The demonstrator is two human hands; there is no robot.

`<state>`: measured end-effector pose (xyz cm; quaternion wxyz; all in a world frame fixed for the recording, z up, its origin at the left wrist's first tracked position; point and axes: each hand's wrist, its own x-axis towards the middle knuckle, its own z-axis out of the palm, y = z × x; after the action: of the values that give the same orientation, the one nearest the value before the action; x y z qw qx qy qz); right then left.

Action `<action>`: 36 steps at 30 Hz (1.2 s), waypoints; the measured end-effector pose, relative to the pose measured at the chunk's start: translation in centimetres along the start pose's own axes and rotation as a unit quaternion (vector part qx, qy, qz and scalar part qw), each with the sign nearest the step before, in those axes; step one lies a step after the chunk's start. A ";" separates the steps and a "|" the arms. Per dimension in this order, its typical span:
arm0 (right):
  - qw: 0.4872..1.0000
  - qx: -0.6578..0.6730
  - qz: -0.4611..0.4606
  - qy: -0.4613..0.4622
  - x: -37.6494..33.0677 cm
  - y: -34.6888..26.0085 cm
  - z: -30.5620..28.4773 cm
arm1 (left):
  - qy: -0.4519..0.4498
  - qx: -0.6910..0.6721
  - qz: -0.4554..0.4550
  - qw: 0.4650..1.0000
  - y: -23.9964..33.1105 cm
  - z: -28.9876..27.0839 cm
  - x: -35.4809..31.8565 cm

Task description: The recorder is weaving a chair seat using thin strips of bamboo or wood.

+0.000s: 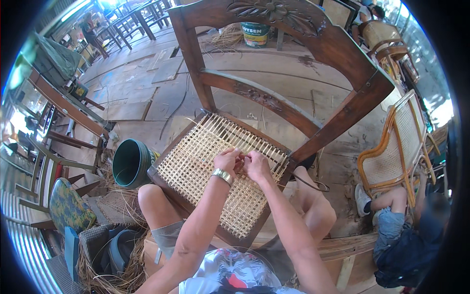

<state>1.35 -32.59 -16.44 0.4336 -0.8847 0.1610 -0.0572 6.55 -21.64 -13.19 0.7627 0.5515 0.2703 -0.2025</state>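
A carved dark-wood chair (267, 100) stands between my knees, its backrest on the far side. Pale cane strips weave an open grid across its seat (196, 166); toward the backrest the weave is looser, with strips mostly running one way. Over the middle of the seat, my left hand (228, 161), with a gold-coloured watch on its wrist, has its fingers pinched on a thin cane strip. Close beside it, my right hand (257, 166) is closed too, fingertips pinching cane at the weave. The fingers partly hide the strip's ends.
A dark green bucket (131, 164) stands left of the chair; another bucket (255, 34) is behind it. Loose cane strands (93, 264) lie at lower left. At right, a person (406, 235) sits beside a rattan chair (396, 147). A brown loop (316, 185) sticks out near my right knee.
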 end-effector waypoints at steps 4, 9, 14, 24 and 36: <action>0.999 0.005 0.028 0.022 -0.3 -1.0 0.3 | -0.036 -0.001 -0.036 0.999 0.2 -1.0 0.8; 0.994 0.041 0.081 -0.065 -0.3 -1.1 -1.8 | -0.031 0.152 0.072 0.985 -0.4 -1.0 0.5; 0.998 0.044 0.039 -0.006 -0.5 -0.7 -0.5 | 0.078 0.486 0.362 0.792 -2.1 -1.2 0.7; 0.994 0.102 0.038 0.006 -1.9 -0.7 -0.7 | 0.145 0.481 0.385 0.774 -3.2 0.0 0.3; 0.997 0.067 0.000 0.048 -2.9 -1.7 -0.3 | 0.109 0.406 0.272 0.865 -0.9 0.5 -2.1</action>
<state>-1.10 -30.91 -14.83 0.4834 -0.8502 0.1771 -0.1104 4.48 -22.36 -12.39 0.4617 0.8828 0.0846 -0.0178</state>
